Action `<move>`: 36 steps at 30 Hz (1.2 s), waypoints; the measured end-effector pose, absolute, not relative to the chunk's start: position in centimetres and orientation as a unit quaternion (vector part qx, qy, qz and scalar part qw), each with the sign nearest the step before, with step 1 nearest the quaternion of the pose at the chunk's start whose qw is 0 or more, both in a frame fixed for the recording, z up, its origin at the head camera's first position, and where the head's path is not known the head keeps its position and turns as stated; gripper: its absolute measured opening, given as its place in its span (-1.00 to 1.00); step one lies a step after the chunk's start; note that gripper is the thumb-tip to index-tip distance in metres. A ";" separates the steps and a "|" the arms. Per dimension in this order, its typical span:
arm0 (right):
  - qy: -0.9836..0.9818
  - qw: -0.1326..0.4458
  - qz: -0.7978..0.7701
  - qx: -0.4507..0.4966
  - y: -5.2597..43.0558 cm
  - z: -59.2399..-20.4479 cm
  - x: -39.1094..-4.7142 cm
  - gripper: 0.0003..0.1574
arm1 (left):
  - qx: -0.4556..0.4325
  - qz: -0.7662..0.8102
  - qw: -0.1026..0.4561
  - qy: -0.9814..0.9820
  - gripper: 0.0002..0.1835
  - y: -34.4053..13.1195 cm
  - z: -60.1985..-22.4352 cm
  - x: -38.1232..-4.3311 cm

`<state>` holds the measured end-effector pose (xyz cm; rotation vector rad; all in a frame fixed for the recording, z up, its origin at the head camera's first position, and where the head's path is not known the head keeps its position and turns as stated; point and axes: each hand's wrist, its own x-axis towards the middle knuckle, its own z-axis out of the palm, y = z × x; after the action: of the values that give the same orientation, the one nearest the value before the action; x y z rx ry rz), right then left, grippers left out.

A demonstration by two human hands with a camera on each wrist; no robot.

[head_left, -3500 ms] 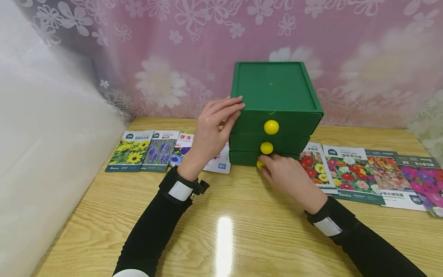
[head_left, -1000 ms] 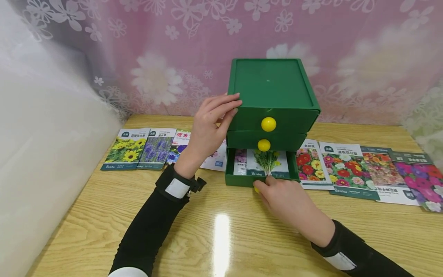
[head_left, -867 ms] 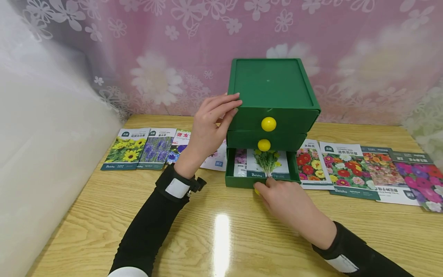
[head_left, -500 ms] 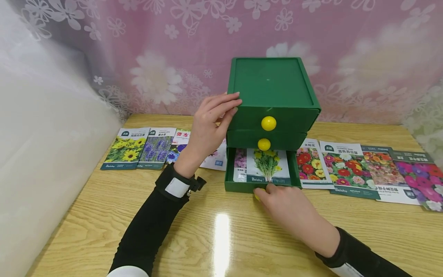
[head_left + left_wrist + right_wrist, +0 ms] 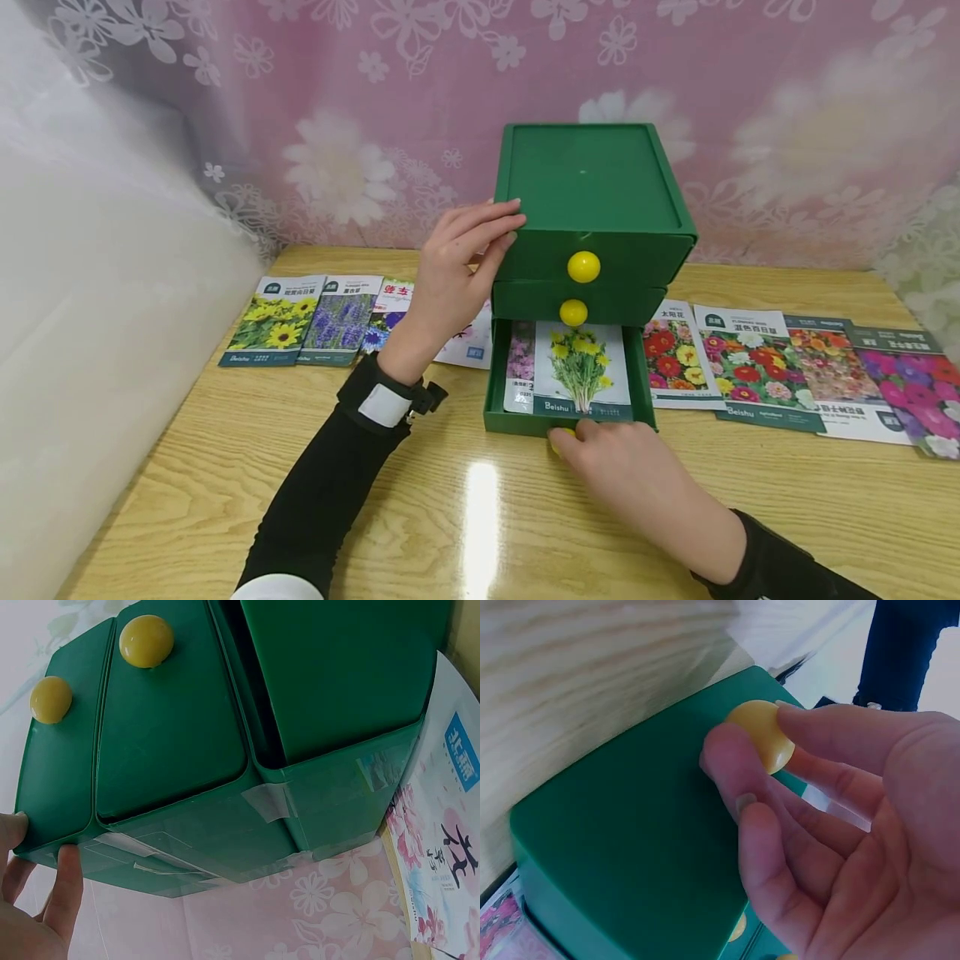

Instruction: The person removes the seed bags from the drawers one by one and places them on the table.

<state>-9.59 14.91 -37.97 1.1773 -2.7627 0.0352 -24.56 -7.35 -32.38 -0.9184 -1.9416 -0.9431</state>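
A green three-drawer cabinet [image 5: 592, 179] with round yellow knobs stands on the table. Its bottom drawer [image 5: 517, 423] is pulled out toward me. My right hand [image 5: 637, 479] pinches that drawer's yellow knob [image 5: 769, 735] between thumb and fingers. Inside the drawer lies a seed packet with yellow flowers [image 5: 581, 367], overlapping one with pink flowers [image 5: 520, 367]. My left hand [image 5: 457, 271] rests against the cabinet's upper left front corner, its fingers nearly straight. In the left wrist view its fingertips [image 5: 70, 862] touch the cabinet's edge and side.
Left of the cabinet, several seed packets lie in a row, among them a sunflower packet [image 5: 273, 321] and a lavender packet [image 5: 341, 321]. More packets, such as the zinnia packet [image 5: 757, 362], lie to the right. A floral curtain [image 5: 420, 125] hangs behind the wooden table [image 5: 375, 517].
My right hand has drawn the bottom drawer out from shut, bringing the packets inside into view, and it slid out further over the last second. The left hand has stayed at the cabinet's corner.
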 end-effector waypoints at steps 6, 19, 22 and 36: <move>-0.913 0.065 0.015 0.402 14.8 -37.9 -8.7 -0.69 | -0.361 -0.371 0.386 -0.763 -0.74 -7.4 -32.3 -24.6; -0.908 0.047 0.005 0.416 14.8 -37.8 -7.3 -0.70 | -0.362 -0.369 0.390 -0.762 -0.75 -7.4 -32.5 -24.7; -0.910 0.033 0.004 0.413 14.7 -37.7 -7.2 -0.70 | -0.362 -0.369 0.389 -0.762 -0.75 -7.4 -32.4 -24.7; -0.902 -0.019 0.001 0.432 15.0 -37.7 -6.0 -0.73 | -0.361 -0.369 0.386 -0.764 -0.74 -7.3 -32.5 -24.6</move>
<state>-5.98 15.01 -37.66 1.3739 -2.8681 0.0035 -24.64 -7.35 -32.46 -0.9203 -1.9456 -0.9404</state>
